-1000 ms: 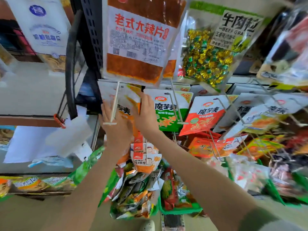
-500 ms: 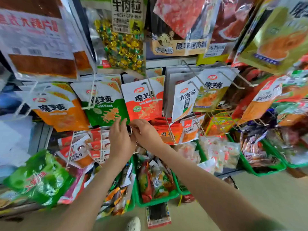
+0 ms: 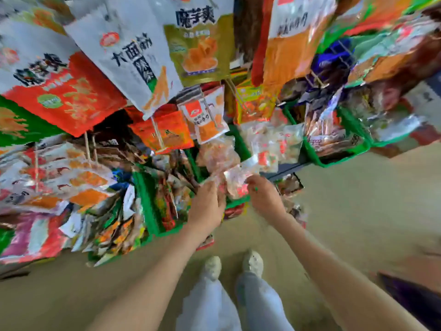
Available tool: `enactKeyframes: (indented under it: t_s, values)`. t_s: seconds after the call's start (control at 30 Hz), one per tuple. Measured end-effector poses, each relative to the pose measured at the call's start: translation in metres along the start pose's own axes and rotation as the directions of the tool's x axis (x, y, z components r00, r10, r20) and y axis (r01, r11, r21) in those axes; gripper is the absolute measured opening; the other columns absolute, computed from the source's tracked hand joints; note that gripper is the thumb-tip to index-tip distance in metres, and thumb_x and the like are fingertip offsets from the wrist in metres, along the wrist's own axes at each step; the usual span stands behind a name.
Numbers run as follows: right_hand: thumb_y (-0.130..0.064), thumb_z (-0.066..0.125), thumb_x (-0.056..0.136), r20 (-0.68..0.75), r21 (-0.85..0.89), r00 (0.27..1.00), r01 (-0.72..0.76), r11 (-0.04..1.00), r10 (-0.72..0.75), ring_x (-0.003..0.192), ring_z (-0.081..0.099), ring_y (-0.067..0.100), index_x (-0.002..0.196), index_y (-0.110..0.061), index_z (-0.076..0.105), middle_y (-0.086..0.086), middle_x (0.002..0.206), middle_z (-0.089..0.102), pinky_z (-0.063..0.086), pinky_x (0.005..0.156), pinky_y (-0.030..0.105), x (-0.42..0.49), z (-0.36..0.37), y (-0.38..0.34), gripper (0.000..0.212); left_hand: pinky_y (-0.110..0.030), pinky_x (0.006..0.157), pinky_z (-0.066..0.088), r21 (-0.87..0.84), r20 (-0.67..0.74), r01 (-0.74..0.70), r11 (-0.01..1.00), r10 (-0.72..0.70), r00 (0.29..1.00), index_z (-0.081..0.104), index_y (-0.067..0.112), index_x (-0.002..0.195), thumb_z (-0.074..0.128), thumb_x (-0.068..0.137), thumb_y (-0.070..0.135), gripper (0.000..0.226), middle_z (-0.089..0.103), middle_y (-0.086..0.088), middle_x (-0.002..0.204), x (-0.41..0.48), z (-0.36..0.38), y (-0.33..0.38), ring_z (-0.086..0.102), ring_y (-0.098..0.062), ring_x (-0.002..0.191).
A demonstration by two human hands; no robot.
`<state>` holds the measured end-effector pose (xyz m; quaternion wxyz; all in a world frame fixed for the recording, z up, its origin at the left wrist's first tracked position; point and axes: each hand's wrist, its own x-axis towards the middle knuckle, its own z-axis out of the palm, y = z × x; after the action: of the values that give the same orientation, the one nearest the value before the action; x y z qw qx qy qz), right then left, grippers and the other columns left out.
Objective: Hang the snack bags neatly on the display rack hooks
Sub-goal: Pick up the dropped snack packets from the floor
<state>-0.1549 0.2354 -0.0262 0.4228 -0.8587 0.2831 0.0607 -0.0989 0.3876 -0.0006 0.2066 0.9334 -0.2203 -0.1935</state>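
Bag: clear crinkly snack bag with blurred red print, just above green plastic basket rim.
Left hand: on the bag's left edge; grip too blurred to tell.
Right hand: pinches the bag's right corner.
Labels, high above the basket: olive-gold packet reads "魔芋爽"; white packet reads "大面筋".

Rack hooks hung with snack bags, green baskets below stuffed with packets, tan floor
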Motion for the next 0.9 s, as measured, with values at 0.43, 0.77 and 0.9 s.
enactKeyframes:
  t_s: [0.43,0.77,0.9]
  values:
    - [0.002,0.056,0.084,-0.146,0.155,0.832,-0.516,0.843,0.536,0.092,0.059,0.031,0.101,-0.003,0.063,0.013,0.096,0.063,0.04,0.076,0.03,0.024,0.157,0.364,0.019,-0.028,0.107,0.026,0.097,0.472,-0.191,0.977,0.124,0.873,0.034,0.008,0.14,0.047,0.093,0.022,0.05,0.04,-0.011,0.14,0.101,0.369,-0.059,0.036,-0.023,0.13]
    - [-0.015,0.062,0.086,-0.158,0.502,0.546,-0.673,0.543,0.823,0.102,0.054,0.023,0.126,-0.008,0.041,0.008,0.119,0.056,0.035,0.076,0.021,0.136,0.263,0.559,0.046,-0.028,0.112,0.02,0.111,0.56,-0.25,0.962,0.147,0.815,0.015,0.014,0.148,0.041,0.097,0.024,0.058,0.018,-0.004,0.154,0.173,0.579,-0.101,0.019,-0.017,0.14]
    - [-0.023,0.066,0.085,-0.143,0.682,0.336,-0.649,0.338,0.931,0.106,0.058,0.028,0.118,-0.004,0.049,0.012,0.112,0.062,0.042,0.085,0.031,0.181,0.276,0.61,0.042,-0.028,0.114,0.018,0.087,0.576,-0.263,0.961,0.167,0.8,0.012,0.015,0.149,0.04,0.098,0.022,0.058,0.012,-0.001,0.155,0.185,0.614,-0.108,0.014,-0.015,0.142]
